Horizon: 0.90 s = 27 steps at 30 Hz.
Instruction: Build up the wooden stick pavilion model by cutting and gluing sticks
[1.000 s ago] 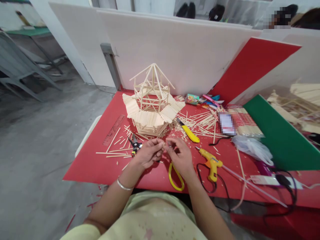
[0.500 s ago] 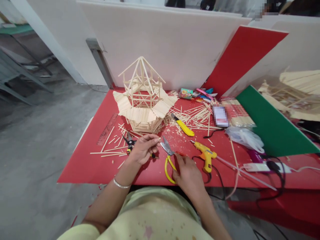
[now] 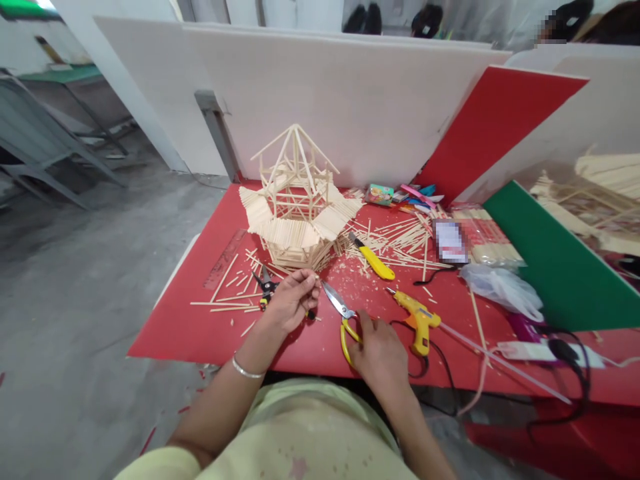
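My right hand [image 3: 383, 350] is closed around the yellow handles of a pair of scissors [image 3: 343, 310]. The blades are together and point up and left toward my left hand [image 3: 296, 300]. Its thumb and fingers are pinched; a pale speck shows at the fingertips, too small to name. Partly hidden behind that hand lies a pair of pliers or cutters [image 3: 265, 287] with black and yellow parts. Just beyond stands a pavilion-like model [image 3: 295, 220] built of thin wooden sticks, with an open pointed roof frame and a flared lower roof.
Loose sticks [image 3: 400, 233] and shavings litter the red tabletop [image 3: 175, 327]. A yellow utility knife [image 3: 375, 261] and a yellow glue gun [image 3: 417, 317] with its cord lie to the right, near a phone [image 3: 451, 241], packed sticks [image 3: 487, 233] and a plastic bag [image 3: 500, 287]. White boards [image 3: 350, 100] stand behind.
The scissor blades have gone from open to closed, and sit slightly farther from my left fingertips. My left hand keeps its pinch. The whole view has shifted a little.
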### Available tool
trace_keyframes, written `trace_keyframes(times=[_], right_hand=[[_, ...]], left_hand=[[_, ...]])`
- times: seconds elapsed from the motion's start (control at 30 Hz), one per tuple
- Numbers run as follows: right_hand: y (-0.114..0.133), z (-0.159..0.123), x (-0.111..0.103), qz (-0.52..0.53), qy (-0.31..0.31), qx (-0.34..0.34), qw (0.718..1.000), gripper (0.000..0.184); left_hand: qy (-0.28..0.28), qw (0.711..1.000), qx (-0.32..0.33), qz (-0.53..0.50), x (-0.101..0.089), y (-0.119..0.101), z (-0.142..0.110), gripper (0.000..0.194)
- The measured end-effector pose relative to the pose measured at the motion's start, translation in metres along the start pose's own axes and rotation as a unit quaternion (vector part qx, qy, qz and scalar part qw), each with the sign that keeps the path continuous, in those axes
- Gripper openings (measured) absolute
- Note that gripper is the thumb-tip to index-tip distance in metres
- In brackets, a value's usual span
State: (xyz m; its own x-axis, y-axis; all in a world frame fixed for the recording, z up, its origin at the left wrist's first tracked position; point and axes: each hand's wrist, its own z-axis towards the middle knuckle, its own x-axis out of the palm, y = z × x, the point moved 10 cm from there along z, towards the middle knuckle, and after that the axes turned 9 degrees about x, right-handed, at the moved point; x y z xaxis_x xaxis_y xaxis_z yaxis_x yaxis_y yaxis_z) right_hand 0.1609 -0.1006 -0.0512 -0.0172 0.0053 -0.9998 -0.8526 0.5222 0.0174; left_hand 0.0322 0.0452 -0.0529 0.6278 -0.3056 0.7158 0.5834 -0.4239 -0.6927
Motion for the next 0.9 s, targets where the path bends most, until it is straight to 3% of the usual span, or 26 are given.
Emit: trace_keyframes(times=[0.13, 0.23, 0.33, 0.43, 0.63, 0.9], right_hand=[[-0.009, 0.002, 0.003, 0.032, -0.010, 0.001, 0.999, 0.050], [-0.011, 0.003, 0.000, 0.117, -0.027, -0.024, 0.992, 0.053], [-0.006, 0.002, -0.010, 0.250, -0.047, -0.062, 0.965, 0.060], [0.001, 0.001, -0.020, 0.319, -0.050, -0.082, 0.943, 0.063], [0.013, -0.001, -0.032, 0.292, -0.056, -0.098, 0.950, 0.060], [0.031, 0.007, -0.044, 0.197, -0.062, -0.104, 0.973, 0.055]], left_hand=[[-0.006, 1.000, 0.002, -0.004, 0.002, -0.003, 0.001, 0.030], [-0.022, 1.000, 0.005, -0.001, -0.001, -0.006, 0.002, 0.029], [-0.045, 0.999, 0.001, -0.002, -0.006, -0.007, 0.002, 0.029], [-0.059, 0.998, -0.006, -0.012, -0.008, -0.006, 0.002, 0.029], [-0.062, 0.997, -0.020, -0.036, -0.007, -0.004, 0.003, 0.035], [-0.015, 0.999, -0.020, -0.037, -0.005, -0.002, 0.002, 0.037]])
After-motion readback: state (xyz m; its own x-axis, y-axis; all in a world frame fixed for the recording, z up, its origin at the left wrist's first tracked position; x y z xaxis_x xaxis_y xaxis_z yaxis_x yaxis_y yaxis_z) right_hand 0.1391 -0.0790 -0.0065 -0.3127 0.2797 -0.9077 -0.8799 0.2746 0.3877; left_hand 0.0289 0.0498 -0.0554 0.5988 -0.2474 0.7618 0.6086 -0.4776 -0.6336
